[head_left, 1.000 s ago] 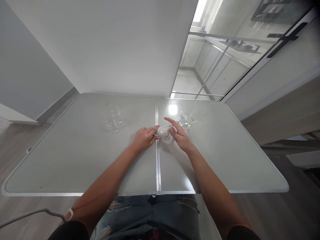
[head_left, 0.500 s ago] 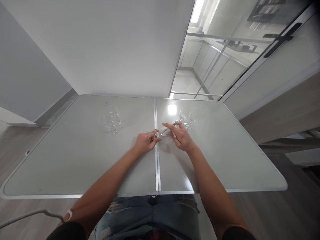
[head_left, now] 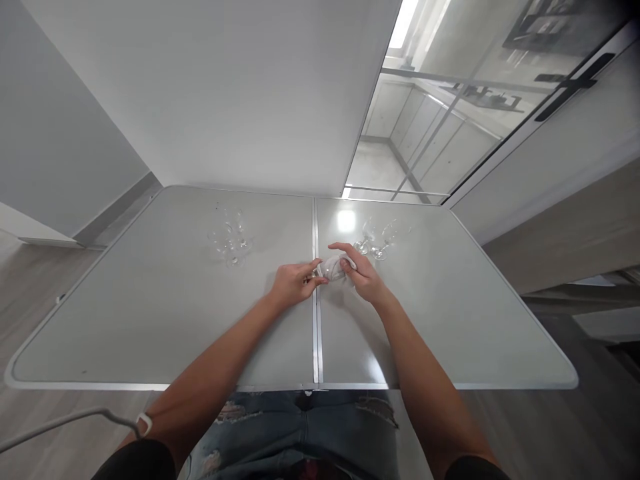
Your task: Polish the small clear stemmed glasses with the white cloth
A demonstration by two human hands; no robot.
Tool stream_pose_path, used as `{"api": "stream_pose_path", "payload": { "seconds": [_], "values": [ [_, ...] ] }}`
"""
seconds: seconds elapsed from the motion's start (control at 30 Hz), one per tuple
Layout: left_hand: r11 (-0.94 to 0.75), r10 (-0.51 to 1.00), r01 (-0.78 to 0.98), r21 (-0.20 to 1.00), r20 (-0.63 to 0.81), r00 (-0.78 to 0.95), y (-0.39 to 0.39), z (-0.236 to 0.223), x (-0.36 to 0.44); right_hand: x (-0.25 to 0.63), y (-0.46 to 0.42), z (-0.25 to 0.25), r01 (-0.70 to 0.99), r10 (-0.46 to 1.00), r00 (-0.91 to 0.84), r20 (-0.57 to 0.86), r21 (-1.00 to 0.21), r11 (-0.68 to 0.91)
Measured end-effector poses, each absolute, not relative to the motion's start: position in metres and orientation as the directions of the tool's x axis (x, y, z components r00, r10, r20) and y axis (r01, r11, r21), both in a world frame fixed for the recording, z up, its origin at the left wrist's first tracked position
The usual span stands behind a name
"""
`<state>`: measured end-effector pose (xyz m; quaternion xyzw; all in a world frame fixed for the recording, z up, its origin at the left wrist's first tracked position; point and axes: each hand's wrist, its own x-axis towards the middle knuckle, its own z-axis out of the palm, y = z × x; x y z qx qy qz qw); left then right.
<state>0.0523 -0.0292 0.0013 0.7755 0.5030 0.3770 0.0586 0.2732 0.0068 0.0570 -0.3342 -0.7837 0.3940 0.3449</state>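
My left hand (head_left: 291,283) pinches the stem end of a small clear wine glass (head_left: 316,272), which lies sideways over the table's centre seam. A crumpled white cloth (head_left: 331,268) fills or covers the bowl; I cannot tell which. My right hand (head_left: 367,277) grips the cloth at the bowl end, thumb pressed on it and index finger stretched out above. Just beyond my right hand stand clear stemmed glasses (head_left: 380,252). A group of several similar clear glasses (head_left: 234,257) stands at the back left.
Both hands work over a pale folding table (head_left: 165,313) with a metal rim and a metal centre seam (head_left: 316,333). A white wall (head_left: 250,100) rises behind it, with a glass sliding door (head_left: 425,133) at the right. A grey cable (head_left: 65,423) runs by my left arm.
The white cloth now shows more fully around the glass bowl, and my right thumb has moved onto it. My left hand keeps its hold on the stem end. The view has shifted slightly.
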Motion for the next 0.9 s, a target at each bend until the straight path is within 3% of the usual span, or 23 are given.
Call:
{"api": "stream_pose_path", "payload": {
  "seconds": [0.13, 0.27, 0.43, 0.53, 0.63, 0.73, 0.9],
  "values": [
    [-0.458, 0.817, 0.76, 0.462, 0.555, 0.155, -0.027, -0.001, 0.054, 0.268, 0.004, 0.053, 0.31, 0.826, -0.481, 0.293, -0.825, 0.473],
    [-0.481, 0.796, 0.771, 0.418, 0.577, 0.184, -0.027, 0.0, 0.053, 0.266, 0.0, 0.059, 0.167, 0.867, -0.435, 0.244, -0.924, 0.344],
    [-0.541, 0.74, 0.782, 0.31, 0.616, 0.268, -0.037, 0.002, 0.054, 0.274, -0.001, 0.067, 0.102, 0.814, -0.57, 0.111, -0.974, 0.204],
    [-0.55, 0.72, 0.792, 0.266, 0.631, 0.287, -0.042, 0.004, 0.055, 0.278, 0.001, 0.064, 0.164, 0.794, -0.586, 0.163, -0.936, 0.313],
    [-0.515, 0.723, 0.812, 0.273, 0.648, 0.241, -0.044, 0.005, 0.057, 0.277, 0.003, 0.055, 0.273, 0.79, -0.53, 0.307, -0.821, 0.501],
    [-0.48, 0.749, 0.826, 0.295, 0.628, 0.21, -0.043, 0.005, 0.057, 0.274, 0.002, 0.048, 0.363, 0.774, -0.499, 0.389, -0.717, 0.595],
    [-0.419, 0.789, 0.834, 0.359, 0.599, 0.139, -0.038, 0.002, 0.055, 0.263, -0.003, 0.054, 0.203, 0.869, -0.404, 0.288, -0.897, 0.392]
  ]
}}
